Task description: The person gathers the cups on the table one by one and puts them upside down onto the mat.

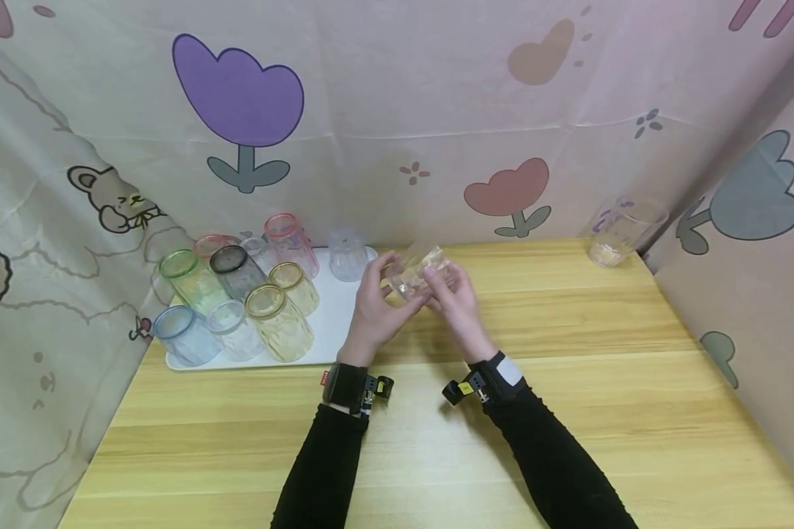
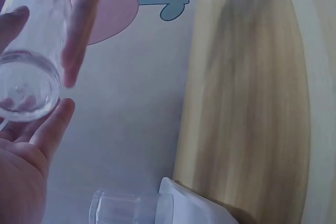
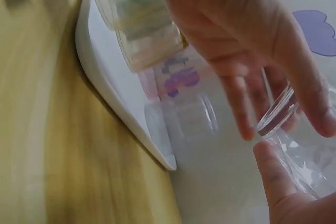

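A clear glass cup (image 1: 418, 275) is held tilted above the wooden table (image 1: 569, 382), between both hands. My left hand (image 1: 385, 285) grips its left side, fingers curled round the wall. My right hand (image 1: 442, 288) holds the right side, fingers over the rim end. In the left wrist view the cup's round base (image 2: 25, 85) sits over the palm, with the thumb (image 2: 53, 125) beside it. In the right wrist view the cup (image 3: 302, 140) lies between the thumb (image 3: 273, 174) and the fingers (image 3: 247, 108).
A white tray (image 1: 334, 323) at the left holds several tinted cups (image 1: 238, 301) and an upturned clear cup (image 1: 347, 253). Another clear cup (image 1: 620, 229) stands at the back right corner. Patterned cloth walls close in the back and both sides.
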The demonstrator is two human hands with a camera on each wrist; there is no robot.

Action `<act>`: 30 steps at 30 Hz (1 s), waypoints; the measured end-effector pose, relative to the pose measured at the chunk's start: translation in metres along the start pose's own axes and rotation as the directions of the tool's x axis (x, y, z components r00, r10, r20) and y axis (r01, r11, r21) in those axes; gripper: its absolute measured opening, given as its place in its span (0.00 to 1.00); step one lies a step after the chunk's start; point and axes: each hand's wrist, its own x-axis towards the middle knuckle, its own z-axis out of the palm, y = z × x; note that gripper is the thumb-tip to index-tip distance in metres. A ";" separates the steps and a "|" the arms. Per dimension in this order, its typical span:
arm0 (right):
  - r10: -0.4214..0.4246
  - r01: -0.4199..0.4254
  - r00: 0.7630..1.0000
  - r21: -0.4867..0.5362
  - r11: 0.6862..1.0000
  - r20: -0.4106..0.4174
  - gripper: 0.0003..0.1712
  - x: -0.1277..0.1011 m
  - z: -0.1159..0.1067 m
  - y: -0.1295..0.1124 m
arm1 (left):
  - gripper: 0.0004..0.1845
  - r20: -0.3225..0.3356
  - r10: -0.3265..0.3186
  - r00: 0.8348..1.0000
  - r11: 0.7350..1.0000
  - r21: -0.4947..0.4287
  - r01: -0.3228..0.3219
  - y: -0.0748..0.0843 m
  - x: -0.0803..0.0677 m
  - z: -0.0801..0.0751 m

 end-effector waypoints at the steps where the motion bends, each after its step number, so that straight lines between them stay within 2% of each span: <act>1: 0.008 -0.008 1.000 0.014 1.000 0.014 0.39 0.000 0.001 0.001 | 0.49 -0.004 0.009 1.000 1.000 0.009 -0.009 0.001 0.000 -0.001; 10: 0.034 -0.036 0.998 0.031 0.999 0.055 0.46 0.001 -0.001 0.007 | 0.45 -0.037 0.105 0.994 0.992 0.069 -0.102 0.002 0.000 -0.005; 14: 0.034 -0.035 0.998 0.010 0.999 0.056 0.46 0.003 -0.002 0.007 | 0.45 -0.092 0.156 0.983 0.984 0.104 -0.147 0.003 0.002 -0.010; 16: 0.028 -0.028 0.998 0.003 1.000 0.051 0.43 0.004 -0.002 0.008 | 0.44 -0.143 0.193 0.971 0.975 0.137 -0.174 0.002 0.002 -0.014; 19: 0.025 -0.024 0.999 -0.026 0.999 0.044 0.40 0.005 -0.001 0.010 | 0.44 -0.232 0.242 0.942 0.960 0.197 -0.199 -0.001 0.004 -0.019; 24: 0.050 -0.041 0.998 -0.167 0.985 0.048 0.38 0.005 0.001 0.017 | 0.42 -0.361 0.274 0.892 0.949 0.253 -0.189 -0.005 0.005 -0.028; 27: 0.085 -0.055 0.993 -0.303 0.951 0.085 0.36 0.003 0.003 0.026 | 0.42 -0.412 0.270 0.870 0.949 0.265 -0.168 -0.006 0.006 -0.032; 30: 0.111 -0.027 0.981 -0.454 0.890 0.159 0.37 -0.001 0.008 0.038 | 0.43 -0.442 0.258 0.859 0.951 0.272 -0.145 -0.007 0.006 -0.035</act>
